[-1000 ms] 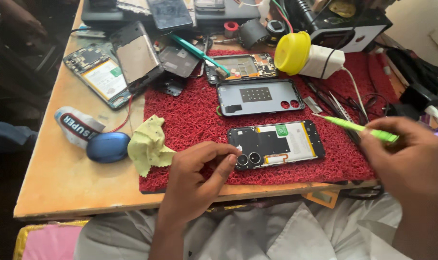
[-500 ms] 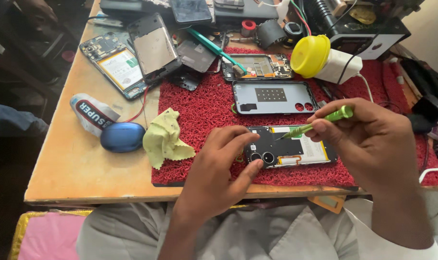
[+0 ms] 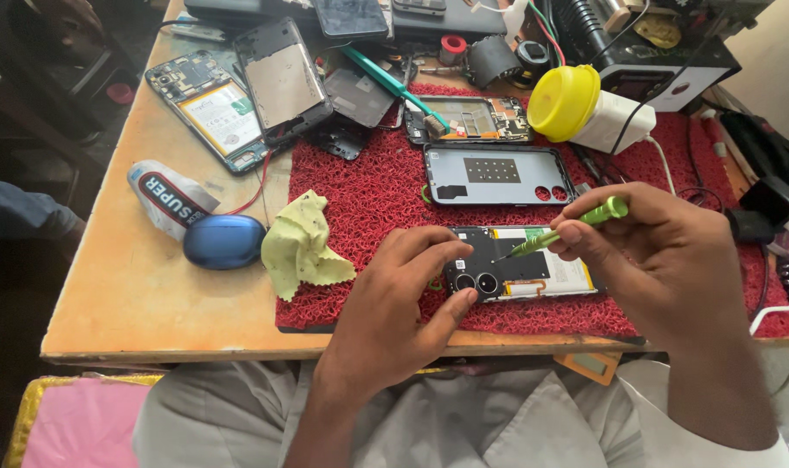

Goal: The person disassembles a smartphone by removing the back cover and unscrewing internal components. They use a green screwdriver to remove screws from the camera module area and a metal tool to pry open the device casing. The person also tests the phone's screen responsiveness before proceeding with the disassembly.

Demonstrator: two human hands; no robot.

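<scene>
Back cover off, opened phone [image 3: 520,274] mid-unscrewing.
Left hand [image 3: 394,312] pinching the camera end; right hand [image 3: 663,260] pinching green screwdriver [image 3: 568,231], tip on inner plate; plate not yet lifted.

At the mat's nine o'clock edge we saw a crumpled yellow-green cloth [image 3: 303,247], and further toward nine a blue oval case [image 3: 224,241] beside a white tube [image 3: 169,198]. At twelve lay a grey back cover [image 3: 496,173]; at one, a yellow cap [image 3: 565,102] on what may have been a white bottle.
</scene>
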